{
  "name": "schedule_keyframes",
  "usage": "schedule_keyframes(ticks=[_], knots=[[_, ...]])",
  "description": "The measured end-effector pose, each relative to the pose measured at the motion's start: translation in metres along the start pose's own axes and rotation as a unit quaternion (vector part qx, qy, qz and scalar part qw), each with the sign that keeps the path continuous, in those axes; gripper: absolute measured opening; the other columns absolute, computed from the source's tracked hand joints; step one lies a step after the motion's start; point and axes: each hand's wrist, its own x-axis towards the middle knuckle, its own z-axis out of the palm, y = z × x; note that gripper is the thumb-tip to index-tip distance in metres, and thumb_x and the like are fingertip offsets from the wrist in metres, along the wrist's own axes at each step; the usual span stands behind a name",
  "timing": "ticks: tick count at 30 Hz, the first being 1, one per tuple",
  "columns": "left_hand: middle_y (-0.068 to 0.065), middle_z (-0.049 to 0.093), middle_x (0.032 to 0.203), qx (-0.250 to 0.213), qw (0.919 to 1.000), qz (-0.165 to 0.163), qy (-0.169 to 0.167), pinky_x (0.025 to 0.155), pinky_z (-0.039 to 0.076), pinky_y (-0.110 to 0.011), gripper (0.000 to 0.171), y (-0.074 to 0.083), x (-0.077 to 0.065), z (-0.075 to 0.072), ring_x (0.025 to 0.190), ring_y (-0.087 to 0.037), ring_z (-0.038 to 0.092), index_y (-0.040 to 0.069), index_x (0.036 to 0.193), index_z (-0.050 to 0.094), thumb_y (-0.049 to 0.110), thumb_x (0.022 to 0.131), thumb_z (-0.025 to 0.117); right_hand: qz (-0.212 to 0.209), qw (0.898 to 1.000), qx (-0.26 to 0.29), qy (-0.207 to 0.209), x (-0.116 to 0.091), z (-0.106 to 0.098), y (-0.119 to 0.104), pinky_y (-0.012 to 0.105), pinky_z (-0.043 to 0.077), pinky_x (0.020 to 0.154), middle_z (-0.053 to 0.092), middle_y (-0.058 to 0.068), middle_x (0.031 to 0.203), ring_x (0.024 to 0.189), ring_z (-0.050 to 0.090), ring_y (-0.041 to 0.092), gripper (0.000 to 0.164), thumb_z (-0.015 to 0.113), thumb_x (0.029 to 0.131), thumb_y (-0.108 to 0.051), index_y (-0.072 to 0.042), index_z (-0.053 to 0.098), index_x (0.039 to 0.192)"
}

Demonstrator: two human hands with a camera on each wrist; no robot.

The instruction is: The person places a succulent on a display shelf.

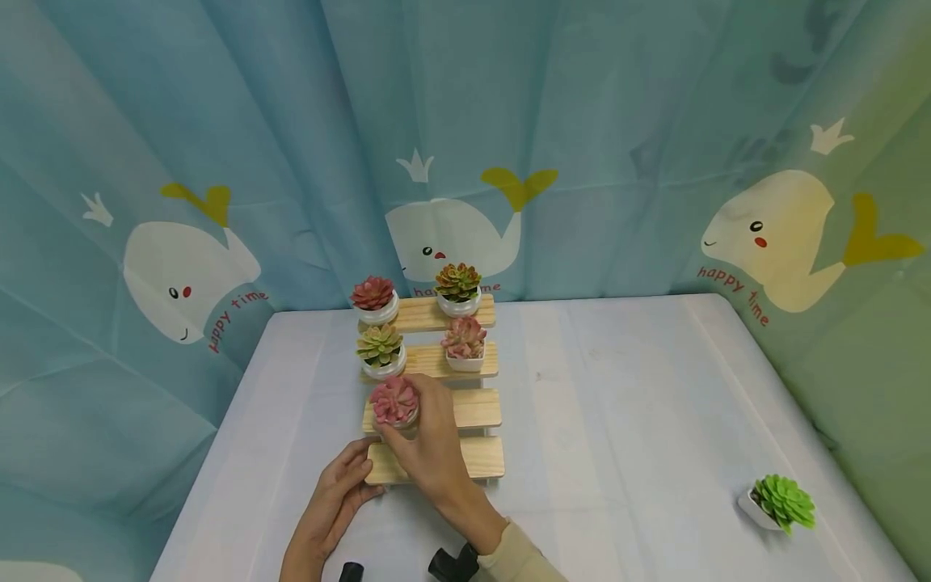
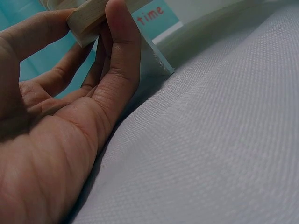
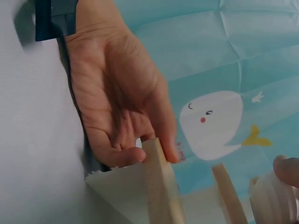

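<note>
A stepped wooden rack [image 1: 476, 458] with pale slats stands on the table. My right hand [image 1: 435, 449] grips a pink succulent [image 1: 395, 401] by its round white pot [image 3: 273, 200], over the left end of the second slat from the front. My left hand [image 1: 340, 495] pinches the front slat's left end; in the left wrist view the thumb [image 2: 123, 42] and fingers lie on either side of the slat [image 2: 86, 23]. Behind, a yellow-green succulent [image 1: 380, 346] and a pale pink succulent [image 1: 465, 339] share one slat. The back slat bears a red succulent [image 1: 374, 294] and an orange-green succulent [image 1: 458, 284].
A bright green succulent [image 1: 784, 501] in a white pot lies tilted near the table's right edge. White cloth covers the table [image 1: 582, 420]. A blue-green curtain [image 1: 604, 162] printed with whales hangs close behind the rack and round the sides.
</note>
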Motion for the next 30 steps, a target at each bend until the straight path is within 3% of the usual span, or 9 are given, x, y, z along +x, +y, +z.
schedule_keyframes(ticks=[7, 18, 30], knots=[[0.007, 0.063, 0.139, -0.003, 1.0000, 0.000, -0.007, 0.086, 0.059, -0.024, 0.031, -0.0008, 0.0013, -0.0009, 0.113, -0.010, 0.064, 0.020, 0.141, 0.051, 0.013, 0.111, 0.046, 0.005, 1.000, 0.000, -0.002, -0.0019, 0.0048, 0.0027, 0.034, 0.054, 0.107, 0.048, 0.010, 0.134, 0.125, 0.055, 0.018, 0.072, 0.091, 0.082, -0.012, -0.007, 0.051, 0.142], [0.008, 0.066, 0.135, -0.006, 1.0000, 0.004, -0.005, 0.086, 0.059, -0.023, 0.030, -0.0022, 0.0016, -0.0005, 0.111, -0.009, 0.065, 0.025, 0.137, 0.055, 0.013, 0.112, 0.044, 0.001, 0.999, -0.028, -0.016, -0.0029, 0.0074, 0.0027, 0.035, 0.053, 0.108, 0.049, 0.009, 0.134, 0.127, 0.055, 0.018, 0.072, 0.088, 0.086, -0.016, -0.007, 0.048, 0.145], [0.008, 0.065, 0.135, -0.008, 0.9999, 0.001, -0.007, 0.086, 0.059, -0.023, 0.030, -0.0010, 0.0009, 0.0003, 0.111, -0.009, 0.065, 0.025, 0.137, 0.055, 0.014, 0.112, 0.044, 0.009, 0.999, -0.021, -0.032, -0.0034, 0.0059, 0.0034, 0.035, 0.051, 0.112, 0.048, 0.008, 0.137, 0.131, 0.053, 0.017, 0.074, 0.087, 0.087, -0.019, -0.008, 0.047, 0.148]])
